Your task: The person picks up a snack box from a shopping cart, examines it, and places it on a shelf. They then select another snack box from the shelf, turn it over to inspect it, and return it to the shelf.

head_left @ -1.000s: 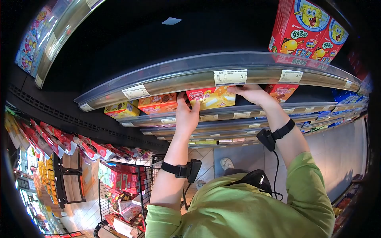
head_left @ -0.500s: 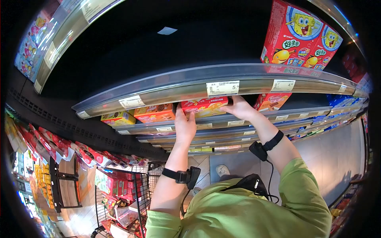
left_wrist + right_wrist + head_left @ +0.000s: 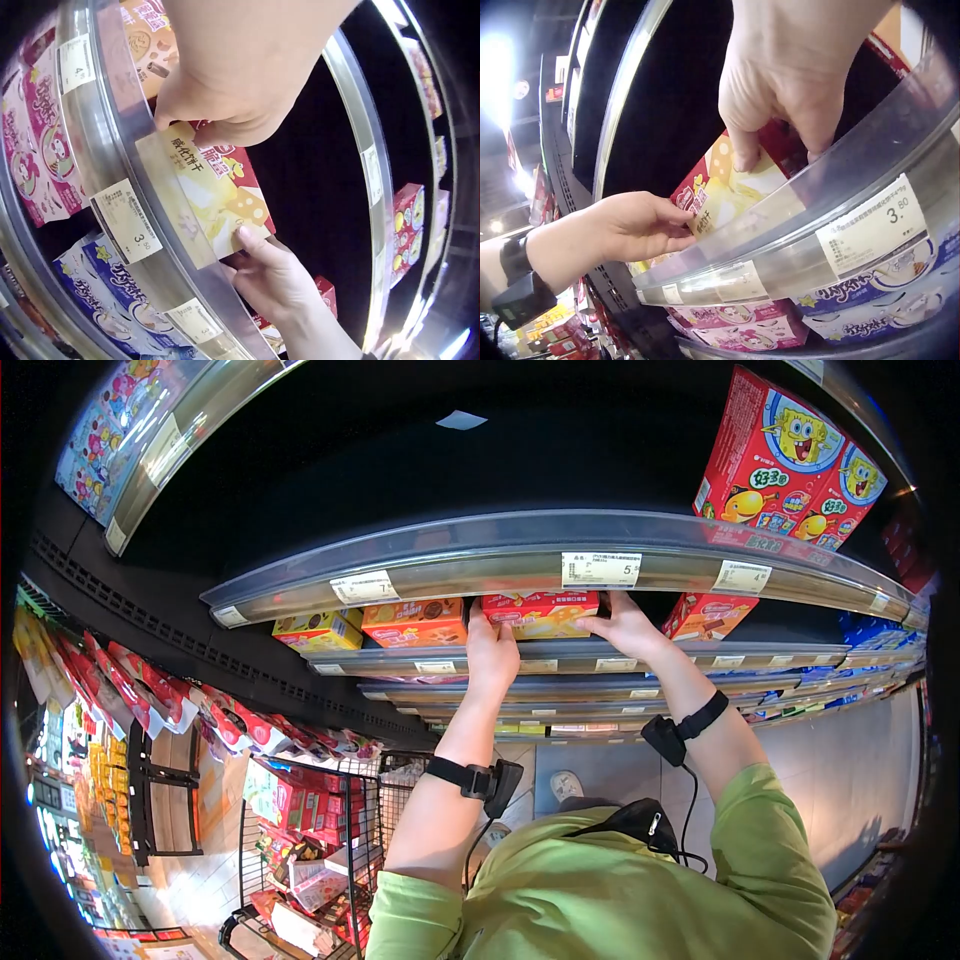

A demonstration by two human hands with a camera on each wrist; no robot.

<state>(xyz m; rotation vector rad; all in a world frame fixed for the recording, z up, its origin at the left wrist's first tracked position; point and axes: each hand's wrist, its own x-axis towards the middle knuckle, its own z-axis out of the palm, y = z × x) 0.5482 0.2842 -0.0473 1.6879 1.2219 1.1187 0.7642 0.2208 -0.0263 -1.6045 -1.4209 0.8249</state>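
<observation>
A red and yellow biscuit box (image 3: 540,614) stands on the shelf under the large black shelf, behind a clear lip. The left hand (image 3: 493,656) grips its left end and the right hand (image 3: 630,632) its right end. In the left wrist view the left hand (image 3: 232,82) is over the near end of the box (image 3: 217,196), while the thumb of the right hand (image 3: 274,274) presses the front of the far end. The right wrist view shows the right hand (image 3: 784,90) pinching the box (image 3: 731,180) and the left hand (image 3: 641,229) at its other end.
An orange box (image 3: 415,624) is left of the held one, a red box (image 3: 710,617) to the right. Above runs a shelf edge with price tags (image 3: 601,569); SpongeBob boxes (image 3: 790,465) stand on it. A loaded cart (image 3: 310,840) is at lower left.
The box has tilted back and sits farther in under the upper shelf, showing more of its red top and less yellow front. Both hands have moved with it, and the head view has shifted.
</observation>
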